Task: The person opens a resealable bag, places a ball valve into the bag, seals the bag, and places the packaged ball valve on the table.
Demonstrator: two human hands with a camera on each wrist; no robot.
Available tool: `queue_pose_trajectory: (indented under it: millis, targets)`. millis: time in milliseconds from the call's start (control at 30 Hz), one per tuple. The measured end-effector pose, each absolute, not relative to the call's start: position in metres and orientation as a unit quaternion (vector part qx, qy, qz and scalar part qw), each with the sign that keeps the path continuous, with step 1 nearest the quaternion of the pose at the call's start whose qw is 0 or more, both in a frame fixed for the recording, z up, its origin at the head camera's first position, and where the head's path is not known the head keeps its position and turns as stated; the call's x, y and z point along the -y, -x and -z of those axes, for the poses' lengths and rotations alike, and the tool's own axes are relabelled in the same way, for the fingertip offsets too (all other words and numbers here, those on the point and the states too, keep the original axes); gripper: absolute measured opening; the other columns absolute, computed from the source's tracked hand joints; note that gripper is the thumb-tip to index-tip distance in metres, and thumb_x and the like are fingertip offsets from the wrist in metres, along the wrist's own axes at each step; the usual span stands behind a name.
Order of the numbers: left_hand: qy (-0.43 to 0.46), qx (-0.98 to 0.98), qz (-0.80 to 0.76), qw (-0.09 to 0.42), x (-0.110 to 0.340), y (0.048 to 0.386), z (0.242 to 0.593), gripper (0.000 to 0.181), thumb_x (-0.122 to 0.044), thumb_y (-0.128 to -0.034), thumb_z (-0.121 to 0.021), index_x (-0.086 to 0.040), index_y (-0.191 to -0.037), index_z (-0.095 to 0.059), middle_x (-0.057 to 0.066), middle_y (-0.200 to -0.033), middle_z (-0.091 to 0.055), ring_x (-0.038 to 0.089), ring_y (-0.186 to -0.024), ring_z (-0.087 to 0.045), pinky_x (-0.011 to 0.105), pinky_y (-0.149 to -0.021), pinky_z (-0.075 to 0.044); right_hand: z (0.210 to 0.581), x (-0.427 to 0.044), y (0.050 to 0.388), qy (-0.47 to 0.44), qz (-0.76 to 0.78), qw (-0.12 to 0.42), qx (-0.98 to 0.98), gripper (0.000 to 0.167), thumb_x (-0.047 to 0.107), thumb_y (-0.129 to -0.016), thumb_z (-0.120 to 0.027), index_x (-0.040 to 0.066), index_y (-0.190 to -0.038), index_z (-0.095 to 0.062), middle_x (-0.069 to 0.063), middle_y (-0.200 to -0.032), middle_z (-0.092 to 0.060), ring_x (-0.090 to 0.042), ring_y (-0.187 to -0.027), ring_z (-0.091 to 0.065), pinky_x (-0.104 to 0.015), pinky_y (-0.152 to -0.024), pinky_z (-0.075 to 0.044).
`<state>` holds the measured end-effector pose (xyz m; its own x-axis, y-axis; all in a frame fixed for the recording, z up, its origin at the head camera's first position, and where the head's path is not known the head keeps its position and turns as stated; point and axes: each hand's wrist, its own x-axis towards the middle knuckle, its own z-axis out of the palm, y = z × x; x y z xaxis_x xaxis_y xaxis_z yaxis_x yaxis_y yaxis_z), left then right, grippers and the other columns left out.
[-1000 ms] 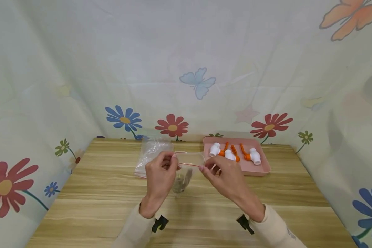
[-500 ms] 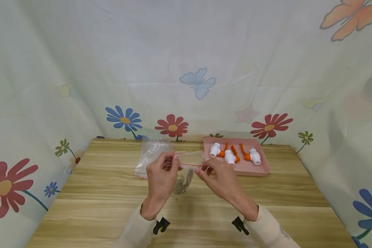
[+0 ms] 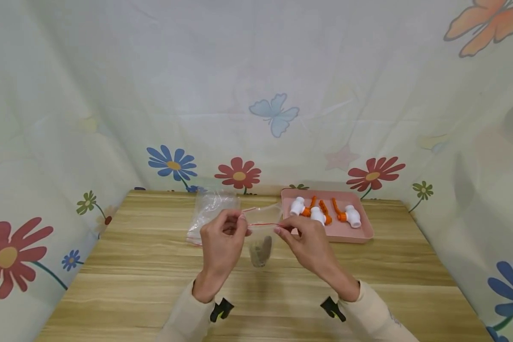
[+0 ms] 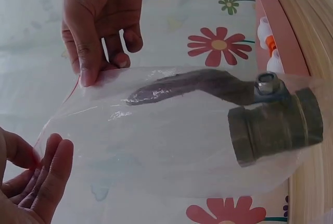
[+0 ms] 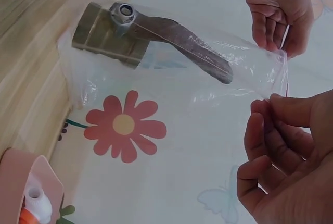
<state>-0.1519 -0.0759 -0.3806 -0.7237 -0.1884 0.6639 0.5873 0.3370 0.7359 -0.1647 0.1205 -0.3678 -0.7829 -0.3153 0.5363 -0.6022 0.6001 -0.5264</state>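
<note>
A clear zip bag point(image 4: 156, 146) with a red seal line hangs between both hands above the table. Inside, at its bottom, is a ball valve point(image 4: 276, 127) with a brass-coloured body and a dark, bent lever point(image 5: 171, 32). My left hand point(image 3: 223, 240) pinches the left end of the red seal between thumb and finger. At the right part of that seal, my right hand point(image 3: 309, 240) pinches it too. The seal is stretched almost straight between them. Whether it is fully pressed together, I cannot tell.
At the back right, a pink tray point(image 3: 366, 233) holds several white valves point(image 3: 352, 216) with orange levers. Flat clear bags point(image 3: 211, 204) lie on the wooden table point(image 3: 132, 266), behind the left hand. A flower-printed curtain point(image 3: 256, 61) encloses the table's back and sides.
The right hand shifted left along the seal, then slightly back right, still at the bag's mouth. The bag's lower part with the valve swung a little right. The left hand stayed nearly still.
</note>
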Motion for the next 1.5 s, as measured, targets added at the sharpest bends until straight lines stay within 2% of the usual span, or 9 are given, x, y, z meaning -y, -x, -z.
queue_pose_trajectory:
  millis: [267, 400, 733, 933, 1067, 1367, 1500]
  targets:
    - [0.110, 0.747, 0.569, 0.325, 0.080, 0.148, 0.379, 0.007, -0.002, -0.0888, -0.064, -0.004, -0.083, -0.067, 0.004, -0.064, -0.067, 0.008, -0.051, -0.064, 0.020, -0.052, -0.054, 0.357, -0.125, 0.165, -0.311, -0.357, 0.243, 0.847, 0.006, 0.011, -0.082, -0.078, 0.011, -0.087, -0.075, 0.004, -0.080, -0.073, -0.005, -0.070, -0.062, -0.023, -0.062, -0.050]
    - [0.108, 0.753, 0.566, 0.317, 0.084, 0.148, 0.380, 0.009, -0.004, -0.0906, -0.063, -0.005, -0.082, -0.068, 0.003, -0.062, -0.066, 0.007, -0.050, -0.062, 0.020, -0.051, -0.053, 0.353, -0.128, 0.167, -0.324, -0.346, 0.259, 0.842, 0.009, 0.008, -0.080, -0.079, 0.010, -0.086, -0.075, 0.003, -0.080, -0.073, -0.008, -0.071, -0.063, -0.023, -0.063, -0.049]
    - [0.147, 0.761, 0.513, 0.369, 0.093, 0.148, 0.378, 0.009, -0.004, -0.0909, -0.063, -0.005, -0.084, -0.070, 0.000, -0.065, -0.066, 0.005, -0.054, -0.061, 0.017, -0.054, -0.053, 0.351, -0.135, 0.170, -0.349, -0.329, 0.262, 0.838, 0.011, 0.007, -0.077, -0.080, 0.010, -0.085, -0.074, 0.003, -0.077, -0.072, -0.007, -0.068, -0.059, -0.023, -0.061, -0.047]
    - [0.178, 0.776, 0.485, 0.361, 0.093, 0.146, 0.374, 0.006, -0.007, -0.0891, -0.065, -0.004, -0.090, -0.070, 0.002, -0.074, -0.068, 0.008, -0.063, -0.061, 0.020, -0.058, -0.053, 0.349, -0.139, 0.170, -0.351, -0.313, 0.253, 0.846, 0.009, 0.008, -0.079, -0.079, 0.010, -0.086, -0.074, 0.003, -0.078, -0.072, -0.008, -0.071, -0.061, -0.027, -0.066, -0.050]
    - [0.198, 0.795, 0.463, 0.340, 0.091, 0.145, 0.368, 0.007, -0.009, -0.0892, -0.066, -0.007, -0.095, -0.070, 0.001, -0.082, -0.068, 0.009, -0.071, -0.062, 0.022, -0.064, -0.054, 0.347, -0.141, 0.172, -0.359, -0.315, 0.259, 0.840, 0.012, 0.004, -0.077, -0.080, 0.010, -0.085, -0.073, 0.002, -0.078, -0.072, -0.009, -0.071, -0.061, -0.025, -0.064, -0.049]
    - [0.241, 0.836, 0.387, 0.306, 0.080, 0.148, 0.361, 0.025, -0.019, -0.0880, -0.069, -0.009, -0.111, -0.067, 0.002, -0.107, -0.069, 0.016, -0.100, -0.062, 0.034, -0.087, -0.054, 0.343, -0.140, 0.172, -0.362, -0.315, 0.275, 0.833, 0.012, 0.001, -0.077, -0.078, 0.008, -0.086, -0.073, 0.002, -0.078, -0.072, -0.009, -0.071, -0.063, -0.026, -0.064, -0.048]
    - [0.255, 0.849, 0.359, 0.293, 0.076, 0.151, 0.358, 0.034, -0.023, -0.0883, -0.070, -0.009, -0.118, -0.065, 0.004, -0.116, -0.067, 0.018, -0.110, -0.061, 0.036, -0.094, -0.053, 0.341, -0.139, 0.172, -0.358, -0.304, 0.276, 0.839, 0.012, 0.002, -0.078, -0.077, 0.008, -0.087, -0.073, 0.002, -0.079, -0.072, -0.011, -0.073, -0.064, -0.031, -0.073, -0.045]
